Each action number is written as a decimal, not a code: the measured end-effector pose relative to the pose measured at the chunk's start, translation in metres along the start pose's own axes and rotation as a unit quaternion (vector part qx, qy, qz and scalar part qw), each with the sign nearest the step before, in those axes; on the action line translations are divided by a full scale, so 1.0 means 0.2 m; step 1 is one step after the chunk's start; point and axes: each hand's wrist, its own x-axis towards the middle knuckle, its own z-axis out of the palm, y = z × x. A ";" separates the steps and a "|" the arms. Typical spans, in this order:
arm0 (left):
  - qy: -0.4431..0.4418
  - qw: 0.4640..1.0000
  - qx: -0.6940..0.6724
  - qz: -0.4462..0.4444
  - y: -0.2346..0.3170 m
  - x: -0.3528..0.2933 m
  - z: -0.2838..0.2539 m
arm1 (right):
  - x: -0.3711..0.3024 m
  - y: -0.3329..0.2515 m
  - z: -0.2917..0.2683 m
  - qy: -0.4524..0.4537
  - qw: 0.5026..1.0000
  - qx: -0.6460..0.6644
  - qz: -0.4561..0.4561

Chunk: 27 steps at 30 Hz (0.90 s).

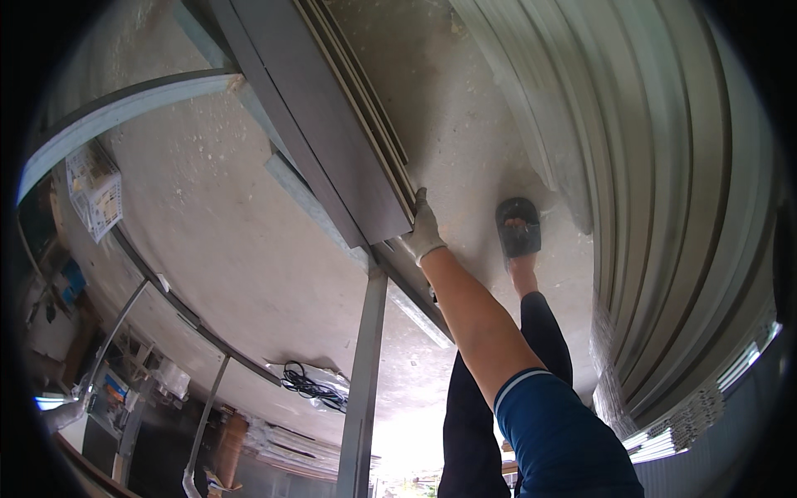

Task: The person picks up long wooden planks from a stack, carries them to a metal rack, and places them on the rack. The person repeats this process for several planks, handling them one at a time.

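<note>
Gloved R hand grips the corner of grey boards, lying on metal frame. L hand is out of view, so its grip I can't tell.

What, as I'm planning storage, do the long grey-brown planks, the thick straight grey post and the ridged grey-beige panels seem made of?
Planks: perhaps matt wood composite or plastic; uniform faces, paler edges.
Post: probably metal, painted or galvanised; crisp edges, dull sheen.
Panels: plastic or coated metal, satin; smooth, regular ridges.
</note>
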 end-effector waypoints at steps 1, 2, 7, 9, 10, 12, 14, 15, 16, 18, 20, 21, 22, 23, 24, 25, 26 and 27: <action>-0.001 1.000 0.002 0.001 0.01 0.00 0.00 | 0.00 0.00 0.01 -0.006 1.000 0.014 -0.007; -0.001 1.000 0.003 -0.001 0.01 0.00 0.00 | 0.01 0.00 0.01 -0.012 0.999 0.028 -0.014; 0.004 1.000 0.003 -0.004 0.03 -0.01 0.00 | 0.02 -0.02 0.02 -0.041 0.997 0.067 -0.007; 0.004 1.000 0.001 -0.007 0.03 -0.01 -0.01 | 0.00 -0.02 0.02 -0.030 0.998 0.057 -0.007; 0.005 1.000 0.002 -0.009 0.03 -0.01 -0.01 | -0.01 -0.03 0.02 -0.053 0.997 0.060 -0.005; 0.008 1.000 0.001 -0.011 0.03 -0.01 -0.01 | -0.04 -0.05 0.03 -0.059 0.996 0.060 0.010; 0.009 1.000 0.000 -0.014 0.03 -0.01 -0.01 | -0.06 -0.07 0.04 -0.044 0.998 0.035 -0.006; 0.009 1.000 0.000 -0.016 0.03 -0.01 -0.01 | -0.06 -0.08 0.04 -0.018 1.000 0.023 -0.007; 0.010 1.000 0.000 -0.016 0.03 -0.01 -0.01 | -0.06 -0.10 0.04 -0.028 0.999 0.029 -0.011; 0.007 1.000 -0.001 -0.021 0.03 -0.02 0.00 | -0.05 -0.16 0.01 -0.004 0.999 0.039 -0.007; 0.008 1.000 -0.003 -0.024 0.02 -0.03 0.00 | -0.02 -0.24 -0.04 -0.043 0.995 0.089 -0.007; 0.010 1.000 -0.005 -0.025 0.02 -0.03 0.01 | 0.00 -0.29 -0.07 -0.021 0.993 0.112 -0.004; 0.010 1.000 -0.005 -0.027 0.02 -0.03 0.01 | 0.01 -0.34 -0.10 -0.050 0.987 0.150 -0.004; 0.010 1.000 -0.007 -0.028 0.02 -0.04 0.01 | 0.02 -0.40 -0.14 -0.049 0.989 0.135 -0.020; 0.009 0.999 -0.011 -0.029 0.02 -0.04 0.01 | 0.03 -0.47 -0.18 -0.028 0.992 0.119 -0.036; 0.010 0.999 -0.011 -0.029 0.02 -0.04 0.01 | 0.03 -0.54 -0.21 -0.012 0.993 0.099 -0.059; 0.009 0.999 -0.015 -0.028 0.02 -0.04 0.01 | 0.03 -0.61 -0.26 -0.048 0.992 0.043 -0.112; 0.010 0.999 -0.019 -0.028 0.02 -0.04 0.01 | 0.02 -0.66 -0.28 -0.087 0.981 -0.018 -0.171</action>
